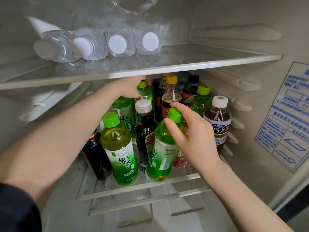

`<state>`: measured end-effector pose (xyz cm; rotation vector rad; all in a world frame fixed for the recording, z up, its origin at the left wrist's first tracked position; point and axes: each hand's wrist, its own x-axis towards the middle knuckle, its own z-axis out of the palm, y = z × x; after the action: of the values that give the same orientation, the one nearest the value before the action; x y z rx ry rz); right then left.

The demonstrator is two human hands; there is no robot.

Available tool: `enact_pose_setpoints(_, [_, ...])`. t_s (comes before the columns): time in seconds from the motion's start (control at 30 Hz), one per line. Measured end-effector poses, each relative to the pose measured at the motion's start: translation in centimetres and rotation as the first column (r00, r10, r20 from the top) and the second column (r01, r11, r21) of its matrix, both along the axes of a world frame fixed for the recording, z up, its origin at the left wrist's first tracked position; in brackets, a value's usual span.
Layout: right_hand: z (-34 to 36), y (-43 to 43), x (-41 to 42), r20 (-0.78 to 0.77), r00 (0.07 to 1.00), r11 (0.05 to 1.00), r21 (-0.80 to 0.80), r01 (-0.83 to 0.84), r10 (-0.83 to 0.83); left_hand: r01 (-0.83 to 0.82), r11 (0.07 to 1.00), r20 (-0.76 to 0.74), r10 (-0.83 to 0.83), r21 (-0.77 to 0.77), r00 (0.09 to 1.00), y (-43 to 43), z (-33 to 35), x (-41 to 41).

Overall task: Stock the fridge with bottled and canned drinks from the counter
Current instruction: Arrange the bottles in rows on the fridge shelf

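I look into an open fridge. My right hand [189, 131] grips the neck of a tilted green tea bottle [160, 153] whose base stands near the front edge of the lower glass shelf [142, 190]. My left hand [128, 88] reaches further back under the upper shelf and holds another green tea bottle [145, 92] near its cap. Several more bottles stand on the lower shelf: a green tea bottle [118, 148] at front left, a dark bottle with a silver cap [144, 128] in the middle, cola bottles [170, 96] behind.
The upper shelf [167, 67] carries several water bottles [117, 43] lying on their sides, caps toward me. An oolong tea bottle [219, 121] stands at the right of the lower shelf, near the ribbed side wall. A blue printed label [287, 114] is on that wall.
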<state>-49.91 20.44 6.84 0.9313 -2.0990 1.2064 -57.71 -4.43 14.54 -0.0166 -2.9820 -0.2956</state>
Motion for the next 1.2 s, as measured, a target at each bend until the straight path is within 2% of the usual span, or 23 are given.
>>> enact_pose_setpoints(0.1, [0.0, -0.1, 0.1, -0.001, 1.0, 1.0, 0.01, 0.006, -0.006, -0.053, 0.991, 0.094, 0.042, 0.123, 0.995, 0.3, 0.6, 0.9])
enact_pose_setpoints(0.17, [0.0, -0.2, 0.1, 0.001, 1.0, 1.0, 0.007, 0.009, -0.009, -0.164, 0.961, 0.167, 0.128, 0.223, 0.978, 0.3, 1.5, 1.9])
enact_pose_setpoints(0.23, [-0.1, -0.2, 0.1, 0.007, 1.0, 1.0, 0.001, 0.01, -0.01, -0.215, 0.932, 0.17, 0.171, 0.292, 0.97, 0.5, 2.4, 3.4])
enact_pose_setpoints(0.33, [-0.2, -0.3, 0.1, 0.016, 1.0, 1.0, -0.002, 0.004, -0.004, -0.159, 0.912, 0.1, 0.131, 0.377, 0.986, 1.5, 3.2, 6.0])
enact_pose_setpoints(0.43, [-0.3, -0.2, 0.1, 0.02, 1.0, 1.0, -0.008, 0.001, -0.001, -0.141, 0.91, 0.222, 0.056, 0.39, 0.973, 2.9, 3.2, 8.1])
enact_pose_setpoints(0.57, [-0.3, -0.2, 0.2, 0.028, 1.0, 1.0, -0.01, -0.004, 0.004, -0.086, 0.948, 0.296, -0.009, 0.306, 0.955, 4.6, 2.9, 8.7])
enact_pose_setpoints(0.7, [-0.2, -0.2, 0.3, 0.036, 0.999, 1.0, -0.012, -0.004, 0.004, -0.049, 0.993, 0.25, 0.021, 0.103, 0.968, 5.6, 2.2, 7.9])
enact_pose_setpoints(0.8, [-0.1, -0.1, 0.3, 0.046, 0.999, 1.0, -0.009, -0.009, 0.01, -0.037, 0.997, 0.237, 0.022, 0.061, 0.971, 5.4, 2.1, 7.9])
enact_pose_setpoints(0.93, [-0.2, 0.1, 0.4, 0.066, 0.998, 1.0, -0.022, -0.017, 0.018, -0.118, 0.993, 0.206, 0.117, -0.009, 0.972, 5.3, 1.8, 7.1])
enact_pose_setpoints(1.1, [-0.2, 0.5, 0.7, 0.072, 0.997, 0.999, -0.031, -0.014, 0.016, -0.23, 0.944, 0.147, 0.269, -0.235, 0.952, 5.8, 1.6, 5.7])
enact_pose_setpoints(1.2, [-0.1, 0.7, 0.8, 0.073, 0.997, 1.0, -0.017, -0.006, 0.007, -0.192, 0.958, 0.186, 0.233, -0.214, 0.955, 5.4, 2.2, 5.5])
